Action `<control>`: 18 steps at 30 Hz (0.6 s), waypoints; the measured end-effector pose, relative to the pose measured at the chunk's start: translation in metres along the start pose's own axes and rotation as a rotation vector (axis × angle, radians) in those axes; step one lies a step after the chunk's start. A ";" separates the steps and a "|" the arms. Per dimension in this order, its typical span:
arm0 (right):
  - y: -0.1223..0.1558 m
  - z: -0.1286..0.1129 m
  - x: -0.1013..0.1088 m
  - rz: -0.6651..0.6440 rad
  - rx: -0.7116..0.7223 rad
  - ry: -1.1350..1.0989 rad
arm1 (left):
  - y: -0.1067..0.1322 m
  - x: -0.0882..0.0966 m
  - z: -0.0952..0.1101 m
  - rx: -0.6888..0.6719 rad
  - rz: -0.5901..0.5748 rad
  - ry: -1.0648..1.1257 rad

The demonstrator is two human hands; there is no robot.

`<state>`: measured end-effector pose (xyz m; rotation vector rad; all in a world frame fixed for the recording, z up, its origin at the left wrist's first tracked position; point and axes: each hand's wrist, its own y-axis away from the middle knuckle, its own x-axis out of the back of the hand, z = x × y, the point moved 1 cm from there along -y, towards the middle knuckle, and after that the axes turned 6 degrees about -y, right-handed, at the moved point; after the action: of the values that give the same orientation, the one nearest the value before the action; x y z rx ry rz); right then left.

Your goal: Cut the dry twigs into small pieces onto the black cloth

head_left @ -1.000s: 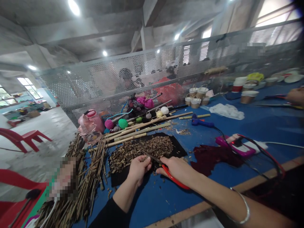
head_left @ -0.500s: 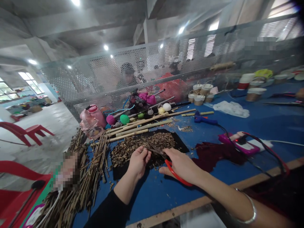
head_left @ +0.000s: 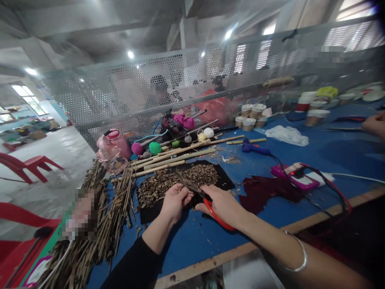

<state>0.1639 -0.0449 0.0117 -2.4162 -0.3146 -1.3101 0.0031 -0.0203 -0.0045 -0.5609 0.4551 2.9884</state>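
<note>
So, with the heap of dry, chopped brown plant bits point(head_left: 156, 186) taken as the middle of the clock, a pair of scissors with red handles and dark metal blades point(head_left: 217, 218) is held at about 4 o'clock by the right hand point(head_left: 225, 206). Its fingers are wrapped around the handles, and the blades are pointed roughly toward 10 o'clock, over the near edge of the pile. At 6 o'clock, the thumb and forefinger of the left hand point(head_left: 173, 204) are pinched together right by the blades; whether some scrap is caught between them can't really be made out.

The heap is spread on a black flat sheet point(head_left: 226, 180), which is laid on the blue tabletop point(head_left: 186, 251). Over at 8 o'clock, long bundled brown dried stems point(head_left: 100, 224) are piled up. Several pale bamboo-like sticks point(head_left: 204, 153) are lined up at 12, with a bright green ball point(head_left: 155, 148) seen past them at 11. A ragged dark maroon cloth point(head_left: 261, 190) is left at 3 o'clock, and a blue glue gun with a black cord point(head_left: 255, 149) is parked at 2.
</note>
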 end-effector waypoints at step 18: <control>-0.006 0.008 0.005 -0.034 -0.140 0.078 | -0.005 0.000 -0.002 -0.052 0.045 -0.044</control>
<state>0.1705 -0.0360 0.0133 -2.4752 -0.2518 -1.4835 0.0046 -0.0166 -0.0080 -0.4941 0.3935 3.0570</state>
